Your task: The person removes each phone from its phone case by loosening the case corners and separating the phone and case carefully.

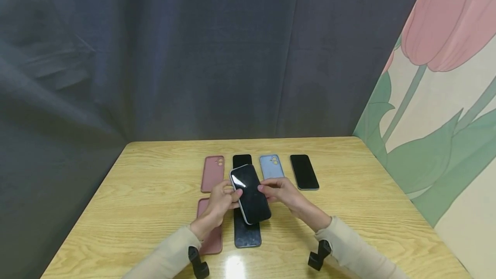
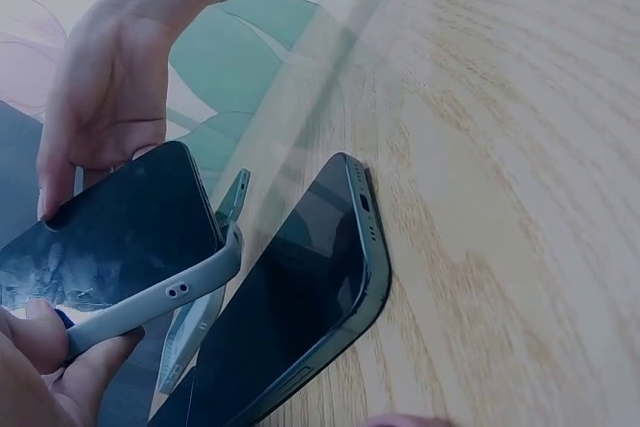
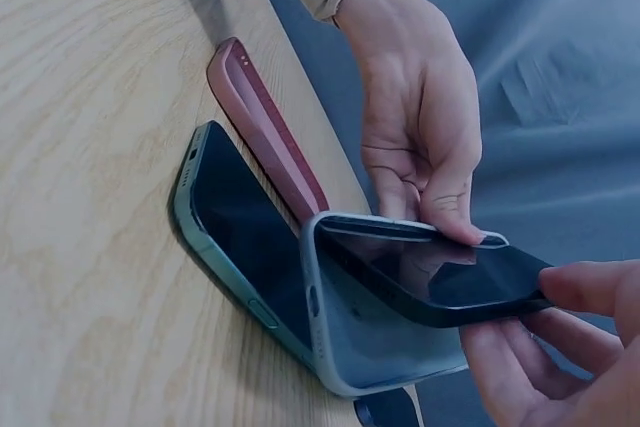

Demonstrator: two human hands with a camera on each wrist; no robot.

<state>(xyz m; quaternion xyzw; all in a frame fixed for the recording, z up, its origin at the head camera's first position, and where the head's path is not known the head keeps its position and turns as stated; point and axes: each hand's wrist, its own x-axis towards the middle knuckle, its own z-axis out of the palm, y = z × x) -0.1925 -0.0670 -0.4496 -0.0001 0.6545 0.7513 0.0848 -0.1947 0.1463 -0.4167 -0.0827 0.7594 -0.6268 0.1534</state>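
A black-screened smartphone [image 1: 253,199] is tilted partway out of a pale blue-grey phone case [image 3: 390,352], screen up. My left hand [image 1: 220,203] grips the case along its left side, its thumb over the rim at the screen's edge. On the other side, my right hand [image 1: 284,193] pinches the phone's long edge, thumb on the screen and fingers underneath. In the right wrist view that edge stands raised out of the case, while the opposite edge sits inside the rim. Both are held above another phone [image 1: 248,235] lying flat on the table.
Two pink phone cases lie at the left, one farther back [image 1: 212,174] and one nearer [image 1: 212,240], partly behind the left hand. Behind the held phone lies another dark phone [image 1: 242,159]. A light blue case [image 1: 271,166] and a black phone [image 1: 305,172] lie right on the wooden table [image 1: 147,184].
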